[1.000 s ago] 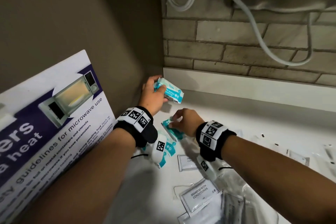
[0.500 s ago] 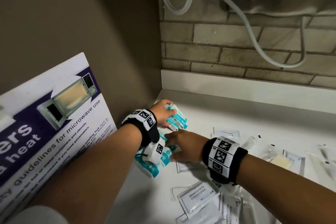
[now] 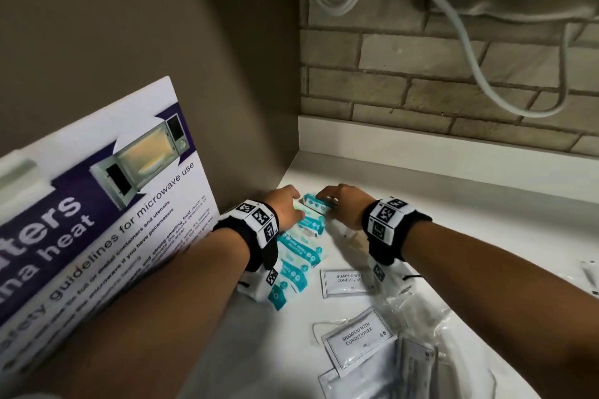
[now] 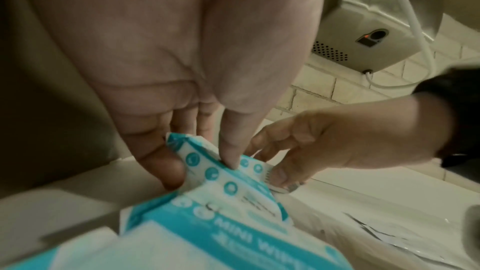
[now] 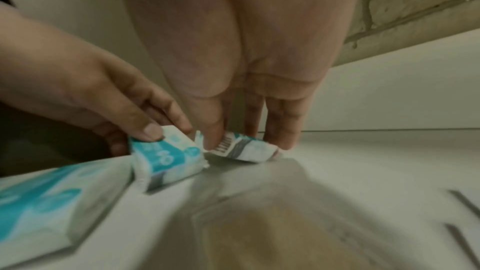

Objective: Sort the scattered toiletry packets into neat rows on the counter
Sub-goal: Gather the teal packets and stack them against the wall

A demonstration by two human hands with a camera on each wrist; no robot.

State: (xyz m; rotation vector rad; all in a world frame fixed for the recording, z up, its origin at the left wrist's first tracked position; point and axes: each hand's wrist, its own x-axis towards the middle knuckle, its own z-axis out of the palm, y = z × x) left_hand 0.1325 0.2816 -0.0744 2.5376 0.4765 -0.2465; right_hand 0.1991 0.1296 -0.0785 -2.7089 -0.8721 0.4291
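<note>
Two hands pinch one wipes packet (image 3: pixel 315 203) at the table's (image 3: pixel 453 223) eleven-o'clock corner: left hand (image 3: pixel 285 207) one end, right hand (image 3: pixel 345 206) the other. Lower it squarely, touching the row (image 3: pixel 299 253).

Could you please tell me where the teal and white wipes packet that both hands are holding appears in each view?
Head: the teal and white wipes packet lies at centre, between the left hand and right hand.
Left wrist: packet at lower centre, under the thumb.
Right wrist: packet at centre, on the white counter.
Shared landmark: the brick wall.
</note>
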